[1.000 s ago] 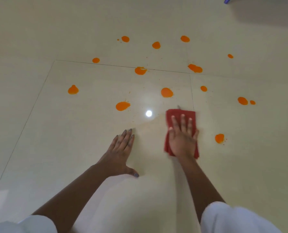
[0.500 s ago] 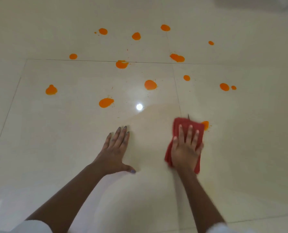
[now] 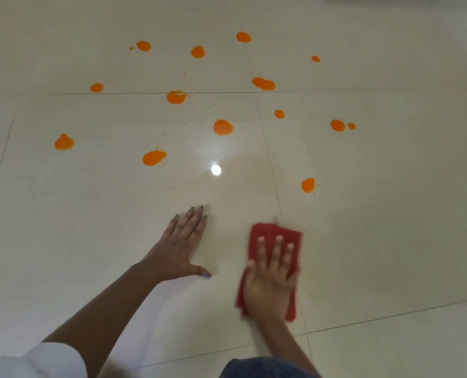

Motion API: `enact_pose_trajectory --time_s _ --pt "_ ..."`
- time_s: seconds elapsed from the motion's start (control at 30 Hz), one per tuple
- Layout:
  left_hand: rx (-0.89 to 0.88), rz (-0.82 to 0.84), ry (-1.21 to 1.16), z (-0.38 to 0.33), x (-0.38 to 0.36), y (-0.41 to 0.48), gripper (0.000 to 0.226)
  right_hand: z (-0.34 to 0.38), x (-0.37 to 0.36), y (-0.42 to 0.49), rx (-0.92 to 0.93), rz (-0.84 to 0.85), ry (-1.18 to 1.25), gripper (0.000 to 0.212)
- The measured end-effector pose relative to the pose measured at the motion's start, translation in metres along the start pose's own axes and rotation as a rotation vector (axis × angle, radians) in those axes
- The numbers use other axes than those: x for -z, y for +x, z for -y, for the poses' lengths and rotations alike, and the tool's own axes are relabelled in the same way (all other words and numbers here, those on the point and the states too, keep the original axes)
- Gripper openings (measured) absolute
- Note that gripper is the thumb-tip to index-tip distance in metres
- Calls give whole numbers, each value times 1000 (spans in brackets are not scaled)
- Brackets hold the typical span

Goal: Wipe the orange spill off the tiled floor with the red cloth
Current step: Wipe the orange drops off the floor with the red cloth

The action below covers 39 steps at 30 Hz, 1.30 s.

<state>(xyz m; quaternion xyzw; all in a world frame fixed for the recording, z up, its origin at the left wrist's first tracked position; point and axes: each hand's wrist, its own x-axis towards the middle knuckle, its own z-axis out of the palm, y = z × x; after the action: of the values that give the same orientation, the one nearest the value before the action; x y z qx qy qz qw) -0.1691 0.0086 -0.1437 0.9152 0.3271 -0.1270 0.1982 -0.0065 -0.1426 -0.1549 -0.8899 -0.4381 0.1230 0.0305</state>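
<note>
The right hand (image 3: 270,276) lies flat on the cloth (image 3: 267,232), palm down, its fingers (image 3: 277,248) straight and slightly apart, pressing the cloth onto the floor (image 3: 390,214). The hand is a little blurred. The cloth is folded into a long red pad that shows beyond the fingertips and along both sides of the hand. It sits on a grout line (image 3: 270,170) between two tiles.

The left hand (image 3: 179,252) rests flat on the floor just left of the cloth and apart from it. Its fingers (image 3: 193,222) are straight and close together, the thumb spread out to the side, and it holds nothing.

The spill (image 3: 223,127) is a scatter of orange blots across the tiles beyond both hands. The nearest drop (image 3: 307,184) lies ahead of the cloth and a little to its right, not touching it. A bright glare (image 3: 216,169) shines on the tile between the hands and the blots.

A white sleeve (image 3: 49,358) shows at the lower left, and dark fabric (image 3: 265,368) at the bottom edge.
</note>
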Motion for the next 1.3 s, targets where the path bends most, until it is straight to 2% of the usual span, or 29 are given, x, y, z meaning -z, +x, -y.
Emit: enact_pose_trajectory --time_s 0.03,0.1,0.13,0.17,0.27,0.3,0.47,0.6,0.7,0.87,1.03,1.17,1.23,1.3 --pt "-9 7 -7 -5 -1 2 121 9 -2 -5 94 42 -12 58" --pt "-15 -6 -11 -12 0 12 121 21 0 25 305 -9 -92 56" --pt "-24 -4 2 -14 3 19 122 19 4 47 310 -6 -103 55" --pt "-28 -1 20 -16 4 25 121 10 9 63 227 15 -95 54" --pt "-55 -13 62 -20 12 46 120 -22 15 72 -194 12 -9 56" --pt "-67 -8 61 -22 17 54 119 -25 17 64 -252 22 4 57" --pt "-101 69 95 -41 36 89 120 -29 19 47 -170 187 39 61" --pt "-9 146 217 -60 47 97 121 -42 41 60 -106 322 36 59" --pt "23 222 241 -79 66 94 116 -40 74 60 -156 395 81 53" --pt "-42 234 176 -82 87 104 111 -34 98 61 -163 318 147 51" --pt "-124 163 148 -65 82 134 112 -8 62 74 -228 226 153 54" --pt "-196 116 164 -52 69 144 116 -13 28 60 -247 181 35 57" --pt "-200 102 150 -52 67 152 118 -24 28 59 -193 143 -43 55" --pt "-182 90 132 -52 65 161 120 -27 35 64 -158 113 -24 54"
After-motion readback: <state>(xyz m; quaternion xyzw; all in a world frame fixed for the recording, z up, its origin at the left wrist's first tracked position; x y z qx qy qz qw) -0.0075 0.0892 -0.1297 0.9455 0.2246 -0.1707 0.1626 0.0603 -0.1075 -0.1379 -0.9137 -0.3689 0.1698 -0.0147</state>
